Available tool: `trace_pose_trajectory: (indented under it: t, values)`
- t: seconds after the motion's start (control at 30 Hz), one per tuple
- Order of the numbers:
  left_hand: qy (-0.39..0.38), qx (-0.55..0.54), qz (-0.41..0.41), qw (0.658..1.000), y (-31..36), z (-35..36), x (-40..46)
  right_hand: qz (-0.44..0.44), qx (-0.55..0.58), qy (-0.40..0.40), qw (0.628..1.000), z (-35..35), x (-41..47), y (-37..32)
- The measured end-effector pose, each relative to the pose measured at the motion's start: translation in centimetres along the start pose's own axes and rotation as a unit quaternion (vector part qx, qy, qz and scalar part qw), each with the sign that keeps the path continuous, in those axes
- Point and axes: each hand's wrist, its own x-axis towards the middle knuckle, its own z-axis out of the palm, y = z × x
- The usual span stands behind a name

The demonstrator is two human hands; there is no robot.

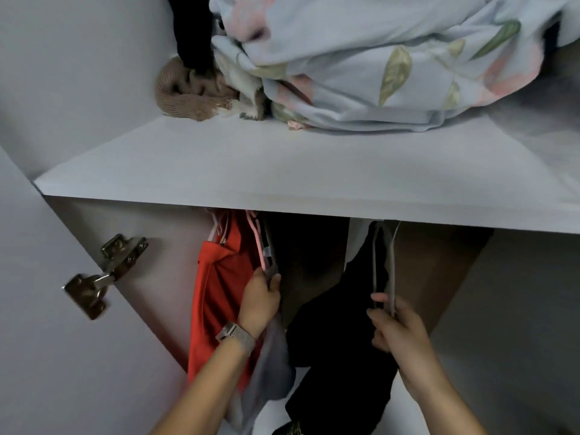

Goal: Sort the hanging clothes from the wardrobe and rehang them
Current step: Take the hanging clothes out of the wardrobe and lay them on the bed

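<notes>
Below the white shelf (pixel 282 183) hang a red garment (pixel 216 293), a grey garment (pixel 276 368) and a black garment (pixel 342 346). My left hand (pixel 260 301), with a mesh watch band on the wrist, grips the end of a pink and grey hanger (pixel 265 255) between the red and the dark clothes. My right hand (pixel 397 324) pinches the arm of a grey hanger (pixel 389 265) that carries the black garment. The rail and the hanger hooks are hidden behind the shelf.
On the shelf lie a pale blue floral blanket (pixel 392 64), a tan knitted piece (pixel 185 95) and something black (pixel 191 32). The open wardrobe door with a metal hinge (pixel 103 274) is at the left. A white wardrobe wall (pixel 518 309) closes the right side.
</notes>
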Motion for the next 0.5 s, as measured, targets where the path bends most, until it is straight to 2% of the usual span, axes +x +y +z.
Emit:
trace_pose_trajectory:
  t: [0.2,0.27,0.4,0.5]
  values:
    - [-0.06,-0.031,0.109,0.992,1.6,2.8,-4.8,0.015,0.062,0.03,0.997,-0.1,0.4,0.1]
    - [-0.058,-0.047,0.133,0.988,2.7,2.9,-5.6,0.027,0.099,0.005,0.995,-0.2,0.4,-0.4]
    - [-0.087,-0.058,0.167,0.98,4.4,3.5,-6.3,0.058,0.099,-0.031,0.993,0.5,0.6,-1.9]
    - [-0.123,-0.006,0.233,0.965,4.6,4.8,-7.7,0.066,0.112,-0.045,0.99,1.7,0.3,-1.9]
